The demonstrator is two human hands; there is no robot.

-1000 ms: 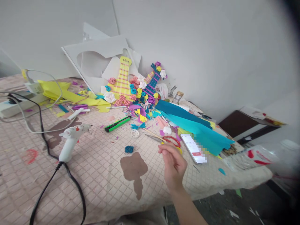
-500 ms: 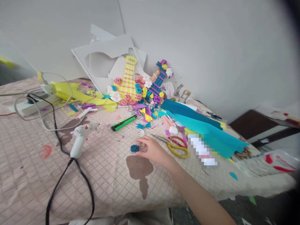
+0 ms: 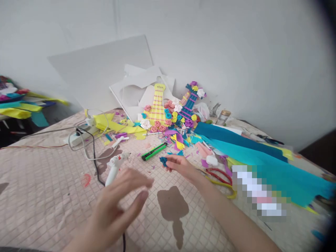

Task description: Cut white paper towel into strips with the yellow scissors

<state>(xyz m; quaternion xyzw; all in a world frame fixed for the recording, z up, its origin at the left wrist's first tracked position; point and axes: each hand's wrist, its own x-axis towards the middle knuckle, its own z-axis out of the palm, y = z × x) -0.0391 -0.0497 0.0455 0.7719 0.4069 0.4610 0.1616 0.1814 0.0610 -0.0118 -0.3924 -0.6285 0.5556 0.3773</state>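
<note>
Between the fingertips of my right hand [image 3: 185,168] is a small dark blue paper flower [image 3: 163,161], raised a little off the table. My left hand [image 3: 118,199] hovers at the lower left, slightly blurred, thumb and fingers apart with nothing between them. Just behind it stands a white hot glue gun [image 3: 114,169], its handle partly hidden by the fingers. A green and black utility knife [image 3: 154,151] lies beyond the flower. Scissors with red and yellow handles [image 3: 222,176] rest beside my right wrist, which covers part of them.
At the back, a yellow paper guitar [image 3: 158,108] and a blue one [image 3: 189,105] carry paper flowers. Blue crepe paper [image 3: 244,143] spreads across the right. A white power strip [image 3: 81,136] with cords sits at the left. Near a glass jar [image 3: 223,117], scraps litter the table.
My right hand has closed on the blue flower and picked it up. My left hand has come into view from below. The camera view has shifted, showing more of the left side.
</note>
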